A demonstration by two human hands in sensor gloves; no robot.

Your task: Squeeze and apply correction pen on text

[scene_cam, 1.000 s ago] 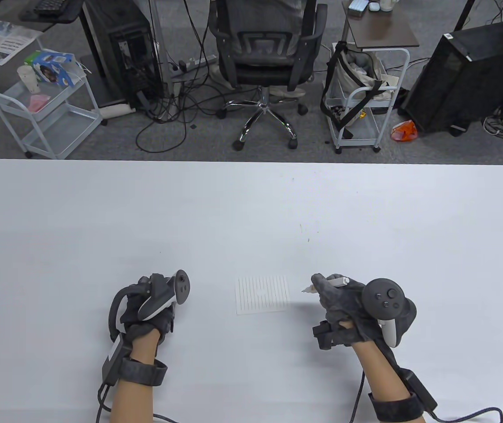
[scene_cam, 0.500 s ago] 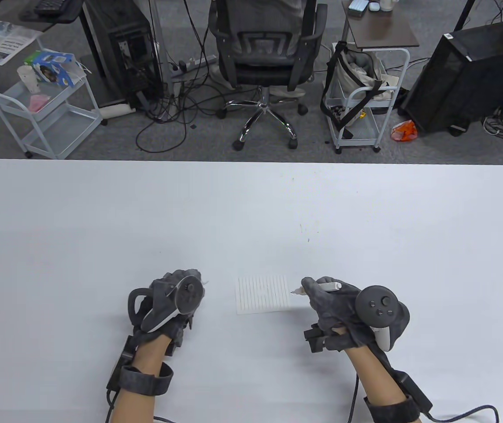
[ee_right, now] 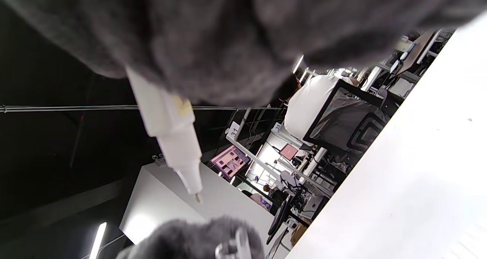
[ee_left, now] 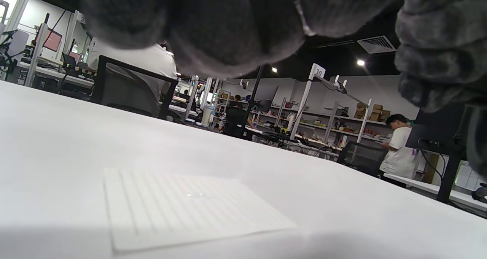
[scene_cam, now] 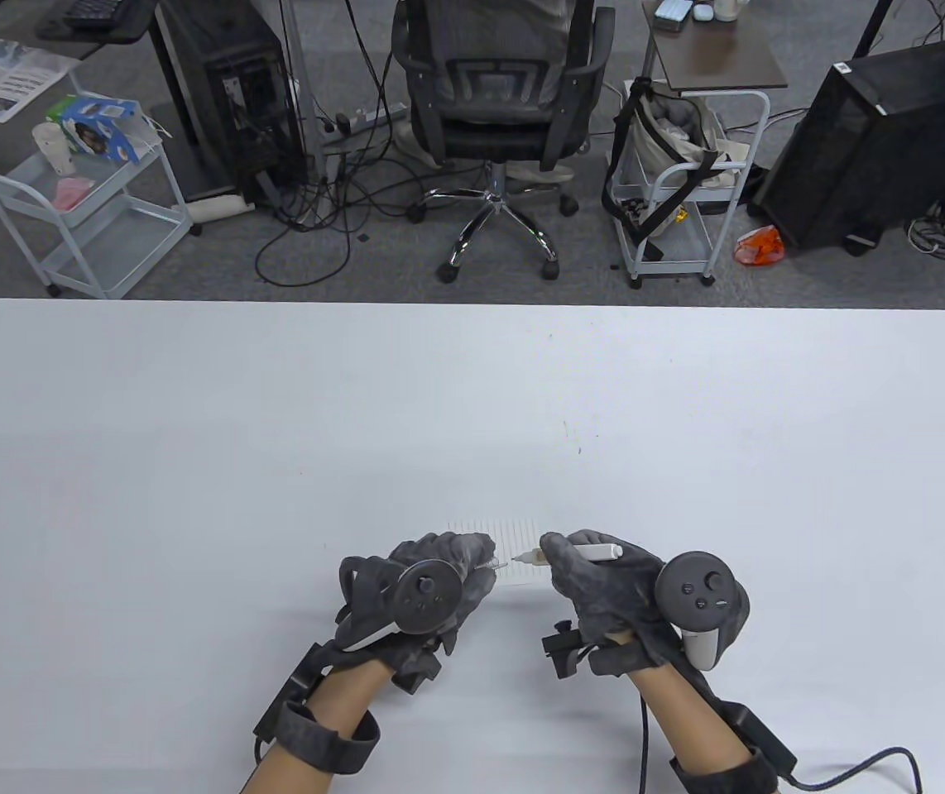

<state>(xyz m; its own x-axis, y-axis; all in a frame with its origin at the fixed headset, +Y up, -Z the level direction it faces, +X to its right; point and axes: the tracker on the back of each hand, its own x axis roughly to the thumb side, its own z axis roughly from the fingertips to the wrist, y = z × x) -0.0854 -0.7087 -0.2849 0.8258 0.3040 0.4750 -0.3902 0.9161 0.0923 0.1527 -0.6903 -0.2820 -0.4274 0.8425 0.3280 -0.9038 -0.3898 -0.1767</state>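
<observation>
A small white lined paper (scene_cam: 514,529) lies flat on the white table (scene_cam: 472,397); it also shows in the left wrist view (ee_left: 182,202). My right hand (scene_cam: 559,556) grips a white correction pen (scene_cam: 598,551) and holds it above the paper's near edge, its nozzle pointing left. In the right wrist view the pen (ee_right: 171,137) hangs uncapped from my glove. My left hand (scene_cam: 481,556) hovers over the paper's near left part and pinches a small clear cap (scene_cam: 494,566) just in front of the nozzle. The hands hide much of the paper.
Beyond the table's far edge stand an office chair (scene_cam: 493,83), two wire carts (scene_cam: 92,207) (scene_cam: 679,190) and computer towers (scene_cam: 878,141). A glove cable (scene_cam: 853,769) trails on the table at the bottom right.
Both hands have moved toward each other over the paper. The left hand has travelled far to the right and now covers part of the paper. The pen's nozzle now meets the left fingertips.
</observation>
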